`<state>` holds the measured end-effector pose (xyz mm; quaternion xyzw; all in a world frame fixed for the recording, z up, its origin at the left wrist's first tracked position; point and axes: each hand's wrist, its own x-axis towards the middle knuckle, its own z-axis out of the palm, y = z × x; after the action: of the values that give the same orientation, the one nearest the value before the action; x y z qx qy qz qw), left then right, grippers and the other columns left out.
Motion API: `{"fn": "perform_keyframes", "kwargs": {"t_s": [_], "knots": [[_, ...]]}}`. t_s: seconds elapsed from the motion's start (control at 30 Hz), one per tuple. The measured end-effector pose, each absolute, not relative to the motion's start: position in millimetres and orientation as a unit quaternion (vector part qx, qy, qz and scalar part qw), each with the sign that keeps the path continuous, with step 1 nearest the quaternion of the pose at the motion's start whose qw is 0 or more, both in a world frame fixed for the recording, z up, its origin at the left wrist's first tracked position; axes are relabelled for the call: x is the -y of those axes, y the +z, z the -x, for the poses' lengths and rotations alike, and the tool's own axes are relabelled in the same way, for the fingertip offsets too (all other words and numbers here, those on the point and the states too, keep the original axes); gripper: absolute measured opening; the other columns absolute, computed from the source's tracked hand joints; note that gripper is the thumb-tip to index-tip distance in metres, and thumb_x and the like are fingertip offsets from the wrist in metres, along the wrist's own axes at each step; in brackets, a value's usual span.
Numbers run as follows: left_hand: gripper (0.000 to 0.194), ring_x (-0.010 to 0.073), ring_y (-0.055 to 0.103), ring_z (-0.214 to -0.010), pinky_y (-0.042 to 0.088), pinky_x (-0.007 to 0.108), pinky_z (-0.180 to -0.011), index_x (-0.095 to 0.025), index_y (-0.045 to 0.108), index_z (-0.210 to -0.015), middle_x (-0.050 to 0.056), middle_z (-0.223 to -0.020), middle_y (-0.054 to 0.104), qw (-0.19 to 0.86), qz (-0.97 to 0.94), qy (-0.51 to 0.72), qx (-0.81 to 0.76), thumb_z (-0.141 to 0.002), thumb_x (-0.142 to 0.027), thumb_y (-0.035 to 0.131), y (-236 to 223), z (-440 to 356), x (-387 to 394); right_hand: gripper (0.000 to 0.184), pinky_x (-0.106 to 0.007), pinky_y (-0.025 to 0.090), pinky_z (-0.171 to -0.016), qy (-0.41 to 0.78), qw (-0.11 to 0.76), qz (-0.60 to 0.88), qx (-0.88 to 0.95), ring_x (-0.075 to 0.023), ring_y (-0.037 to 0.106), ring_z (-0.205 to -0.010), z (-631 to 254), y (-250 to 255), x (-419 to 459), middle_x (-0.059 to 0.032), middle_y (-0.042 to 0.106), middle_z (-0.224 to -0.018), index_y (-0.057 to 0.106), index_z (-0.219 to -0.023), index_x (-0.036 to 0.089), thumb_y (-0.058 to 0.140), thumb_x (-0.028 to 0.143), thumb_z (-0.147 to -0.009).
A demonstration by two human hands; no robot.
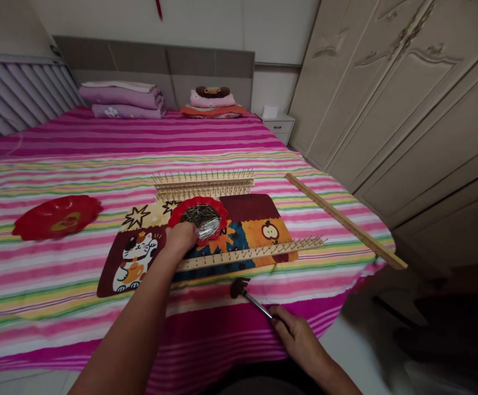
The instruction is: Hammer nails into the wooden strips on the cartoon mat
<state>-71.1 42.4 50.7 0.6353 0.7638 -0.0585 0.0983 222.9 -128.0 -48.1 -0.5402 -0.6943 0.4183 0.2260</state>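
My left hand [183, 237] reaches to the near left rim of a red scalloped bowl [223, 215] full of thin metal nails [202, 216]. Its fingers are curled in at the nails, and whatever they pinch is hidden. Just right of that hand, a wooden strip [239, 254] with a row of nails standing in it lies across a patterned mat [251, 211]. Low on the right, my right hand [296, 334] is closed round the handle of a hammer [255, 302]. The hammer's dark head is over the near edge of the bed, below the strip.
Behind the bowl lie more nail-studded wooden strips [203, 184]. A red plate [57, 218] sits on the left of the striped bedspread [37, 280]. A long bare wooden strip [341, 219] slants over the bed's right edge. Folded bedding [123, 100] rests by the headboard; a wardrobe [387, 109] stands right.
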Motion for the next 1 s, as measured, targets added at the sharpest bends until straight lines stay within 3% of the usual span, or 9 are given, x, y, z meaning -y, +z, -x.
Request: {"fn": "perform_keyframes", "kwargs": {"t_s": [0.1, 0.23, 0.4, 0.53, 0.73, 0.87, 1.0], "knots": [[0.03, 0.0281, 0.059, -0.098, 0.04, 0.039, -0.079, -0.019, 0.065, -0.092, 0.012, -0.1, 0.068, 0.102, -0.639, -0.04, -0.761, -0.079, -0.03, 0.04, 52, 79, -38, 0.025, -0.027, 0.046, -0.067, 0.419, 0.224, 0.541, 0.694, -0.0186, 0.061, -0.071, -222, -48, 128, -0.0037, 0.066, -0.078, 0.061, -0.094, 0.02, 0.038, 0.03, -0.088], [0.022, 0.0273, 0.059, -0.098, 0.037, 0.04, -0.083, -0.022, 0.066, -0.088, 0.009, -0.098, 0.069, 0.13, -0.632, -0.025, -0.764, -0.072, -0.031, 0.052, 56, 75, -39, 0.025, -0.028, 0.046, -0.067, 0.415, 0.224, 0.541, 0.696, -0.0187, 0.062, -0.071, -221, -48, 128, -0.004, 0.067, -0.078, 0.06, -0.095, 0.019, 0.038, 0.028, -0.088], [0.014, 0.0292, 0.061, -0.093, 0.038, 0.04, -0.079, -0.019, 0.069, -0.073, 0.012, -0.094, 0.069, 0.149, -0.61, -0.045, -0.777, -0.066, -0.018, 0.056, 60, 60, -47, 0.025, -0.027, 0.046, -0.066, 0.4, 0.228, 0.542, 0.703, -0.0189, 0.062, -0.071, -219, -48, 130, -0.0044, 0.067, -0.078, 0.061, -0.095, 0.019, 0.038, 0.028, -0.087], [0.014, 0.0219, 0.061, -0.086, 0.039, 0.031, -0.072, -0.023, 0.068, -0.075, 0.006, -0.088, 0.07, 0.15, -0.63, -0.011, -0.762, -0.068, -0.022, 0.056, 62, 70, -45, 0.025, -0.027, 0.046, -0.065, 0.395, 0.229, 0.537, 0.71, -0.0178, 0.061, -0.069, -220, -49, 130, -0.0033, 0.066, -0.076, 0.061, -0.094, 0.02, 0.038, 0.029, -0.088], [0.014, 0.0143, 0.055, -0.061, 0.037, 0.024, -0.058, -0.02, 0.067, -0.068, 0.0, -0.063, 0.065, 0.25, -0.604, 0.204, -0.729, -0.064, -0.031, 0.059, 51, 98, -32, 0.025, -0.026, 0.046, -0.065, 0.396, 0.214, 0.543, 0.709, -0.0181, 0.062, -0.07, -219, -48, 129, -0.003, 0.066, -0.076, 0.06, -0.095, 0.02, 0.038, 0.029, -0.087], [0.018, 0.0119, 0.051, -0.055, 0.038, 0.023, -0.058, -0.019, 0.067, -0.064, -0.003, -0.057, 0.062, 0.345, -0.529, 0.341, -0.696, -0.056, -0.034, 0.064, 46, 100, -25, 0.025, -0.027, 0.045, -0.064, 0.397, 0.209, 0.548, 0.707, -0.0183, 0.062, -0.069, -218, -47, 130, -0.0027, 0.066, -0.075, 0.06, -0.096, 0.02, 0.038, 0.029, -0.087], [0.024, 0.0109, 0.05, -0.055, 0.038, 0.023, -0.059, -0.018, 0.066, -0.062, -0.003, -0.055, 0.062, 0.374, -0.485, 0.4, -0.682, -0.049, -0.037, 0.069, 47, 98, -21, 0.024, -0.027, 0.046, -0.065, 0.393, 0.218, 0.545, 0.707, -0.0185, 0.062, -0.07, -217, -47, 130, -0.0031, 0.067, -0.076, 0.06, -0.095, 0.02, 0.039, 0.029, -0.087]]}}
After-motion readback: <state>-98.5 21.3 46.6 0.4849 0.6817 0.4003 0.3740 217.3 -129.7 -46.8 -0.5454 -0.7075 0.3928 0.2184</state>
